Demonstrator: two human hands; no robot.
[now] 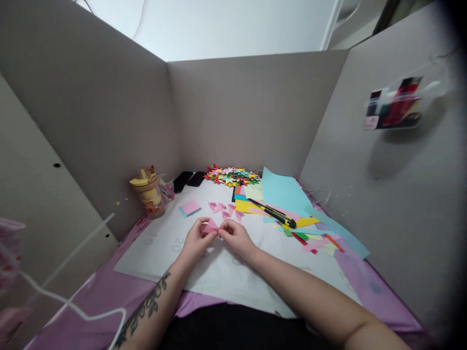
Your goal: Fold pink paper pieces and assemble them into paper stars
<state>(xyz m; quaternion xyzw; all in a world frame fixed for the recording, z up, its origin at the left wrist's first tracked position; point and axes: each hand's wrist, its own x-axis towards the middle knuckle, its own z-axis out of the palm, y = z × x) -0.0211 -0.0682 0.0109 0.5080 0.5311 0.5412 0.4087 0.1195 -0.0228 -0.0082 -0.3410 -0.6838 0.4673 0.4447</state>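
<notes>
Both my hands meet over the white paper sheet (277, 282), pinching one small piece of pink paper (211, 226) that looks partly folded. My left hand (198, 237) grips its left side between thumb and fingers. On the other side, the fingertips of my right hand (235, 236) press its right corner. Just beyond my fingers lie several folded pink paper pieces (230, 209). A short stack of square paper (190, 208), pink on top with blue beneath, rests to the left of them.
Colourful paper stars (231, 176) are heaped at the back wall. A yellow-black utility knife (273, 214) lies among paper strips (310, 240) on the right, near a light-blue sheet (284, 189). At left stand a lidded cup (149, 197) and two black flat objects (183, 181). Grey partitions (255, 112) enclose the table.
</notes>
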